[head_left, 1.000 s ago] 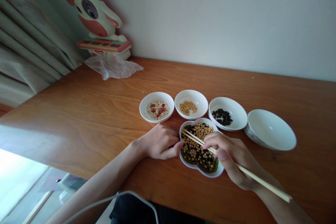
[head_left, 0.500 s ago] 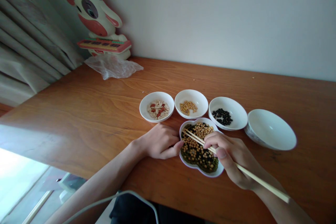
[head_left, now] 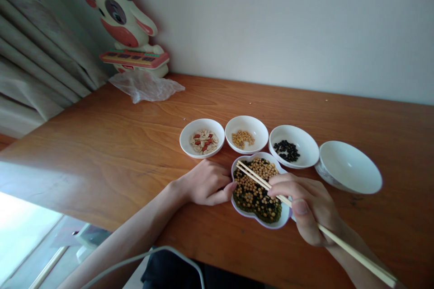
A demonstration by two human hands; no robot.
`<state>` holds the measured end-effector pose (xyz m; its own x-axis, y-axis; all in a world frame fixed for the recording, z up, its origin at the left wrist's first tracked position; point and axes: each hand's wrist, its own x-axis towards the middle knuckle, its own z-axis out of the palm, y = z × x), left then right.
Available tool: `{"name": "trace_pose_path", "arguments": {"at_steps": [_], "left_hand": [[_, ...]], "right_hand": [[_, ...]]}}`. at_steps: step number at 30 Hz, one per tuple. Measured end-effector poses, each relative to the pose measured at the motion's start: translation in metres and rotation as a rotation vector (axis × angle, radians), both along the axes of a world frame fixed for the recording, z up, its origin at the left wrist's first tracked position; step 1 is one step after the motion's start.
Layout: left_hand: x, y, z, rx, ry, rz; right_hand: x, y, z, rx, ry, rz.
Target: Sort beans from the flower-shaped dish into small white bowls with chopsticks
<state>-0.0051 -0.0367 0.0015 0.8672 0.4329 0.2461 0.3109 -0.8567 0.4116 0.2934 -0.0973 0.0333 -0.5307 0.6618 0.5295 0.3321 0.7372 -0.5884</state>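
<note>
Wooden chopsticks sit clamped in my right hand, fingers and thumb closed round the pair; their tips lie close together over the far-left part of the lobed white dish, just above the mixed beans, yellow, green and dark; I cannot tell whether a bean is pinched between the tips; the back ends run off toward 4 o'clock past my wrist. My left hand rests on the wooden table at 9 o'clock of that dish, fingers curled together, fingertips touching its rim. Beyond the dish, from 11 to 2 o'clock, stands a row of white bowls: one with pale seeds and red bits, one with yellow soybeans, one with black beans, then a larger tilted bowl; well apart at 10 o'clock, against the wall, a cartoon cow toy stands behind a crumpled clear plastic bag; grey curtain hangs at far left.
</note>
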Motion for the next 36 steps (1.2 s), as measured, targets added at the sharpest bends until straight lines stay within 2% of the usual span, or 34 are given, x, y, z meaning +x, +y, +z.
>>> {"name": "trace_pose_path", "arguments": {"at_steps": [6, 14, 23, 36], "left_hand": [[0.0, 0.0, 0.0, 0.005, -0.006, -0.003], [0.001, 0.0, 0.002, 0.008, -0.002, 0.001], [0.0, 0.0, 0.002, 0.006, 0.003, 0.005], [0.001, 0.0, 0.001, 0.014, 0.016, 0.003]], "right_hand": [[0.004, -0.003, -0.006, 0.061, 0.061, -0.113], [0.002, -0.004, -0.011, -0.028, 0.157, -0.238], [0.0, -0.005, -0.009, -0.113, 0.195, -0.278], [-0.001, -0.005, -0.011, -0.119, 0.199, -0.305]]}}
